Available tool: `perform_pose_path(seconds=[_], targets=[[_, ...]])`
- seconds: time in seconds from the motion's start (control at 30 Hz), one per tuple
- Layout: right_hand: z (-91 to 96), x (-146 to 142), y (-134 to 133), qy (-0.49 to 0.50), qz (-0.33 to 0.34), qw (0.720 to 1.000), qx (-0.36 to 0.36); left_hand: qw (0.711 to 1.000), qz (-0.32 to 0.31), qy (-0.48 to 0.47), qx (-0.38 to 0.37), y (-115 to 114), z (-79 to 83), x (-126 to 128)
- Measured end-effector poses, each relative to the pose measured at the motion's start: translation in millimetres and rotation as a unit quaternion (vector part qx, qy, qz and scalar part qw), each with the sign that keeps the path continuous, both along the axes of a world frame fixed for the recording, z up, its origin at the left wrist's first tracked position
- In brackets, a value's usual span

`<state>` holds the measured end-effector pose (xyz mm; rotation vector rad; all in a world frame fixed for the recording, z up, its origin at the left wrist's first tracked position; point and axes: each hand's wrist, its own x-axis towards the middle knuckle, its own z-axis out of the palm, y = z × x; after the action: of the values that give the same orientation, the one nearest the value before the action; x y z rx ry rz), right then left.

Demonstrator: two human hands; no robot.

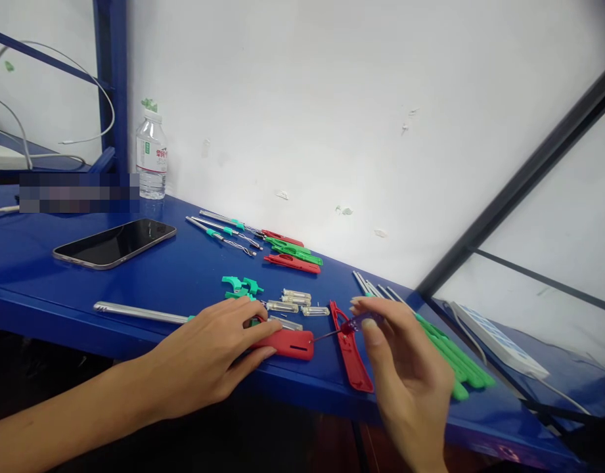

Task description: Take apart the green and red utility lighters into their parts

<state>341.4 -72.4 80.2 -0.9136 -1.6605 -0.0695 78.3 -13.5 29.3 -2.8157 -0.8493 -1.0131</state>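
My left hand (218, 351) is closed around a red plastic tool handle (295, 345), holding it near the table's front edge. A silver metal tube (139, 312) lies in line with that handle and reaches out to the left of my hand. My right hand (413, 371) grips a screwdriver with a purple see-through handle (358, 322). Its thin shaft points left, and the tip is at the handle's right end, by a small hole. Between my hands lies a loose red shell half (354, 361), hollow side up, passing under the screwdriver.
Clear rectangular parts (282, 306) and teal clips (243, 286) lie behind my left hand. Farther back are wired metal tubes (216, 233) and red and green shells (292, 263). Green-handled tools (452, 358), a phone (115, 243), a bottle (152, 157) and a power strip (499, 338) surround these.
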Motion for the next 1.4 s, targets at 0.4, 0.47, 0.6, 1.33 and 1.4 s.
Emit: perform_pose_path(seconds=[0.4, 0.47, 0.6, 1.33, 1.4], targets=[[-1.1, -10, 1, 0.031, 0.045, 0.998, 0.016, 1.0, -0.002, -0.005, 0.014, -1, 0.2, 0], [-1.1, -11, 1, 0.038, 0.04, 0.998, 0.027, 1.0, -0.001, -0.006, 0.016, -1, 0.3, 0], [-1.4, -11, 2, 0.047, 0.024, 0.999, 0.004, 1.0, 0.003, -0.009, 0.018, -1, 1.1, 1], [-5.5, -17, 4, 0.078, 0.046, 0.995, 0.036, 1.0, -0.001, -0.005, 0.018, 0, -0.2, 0], [-4.5, -16, 5, 0.088, 0.056, 0.993, 0.055, 1.0, 0.001, -0.003, 0.015, 0, -0.3, 1]])
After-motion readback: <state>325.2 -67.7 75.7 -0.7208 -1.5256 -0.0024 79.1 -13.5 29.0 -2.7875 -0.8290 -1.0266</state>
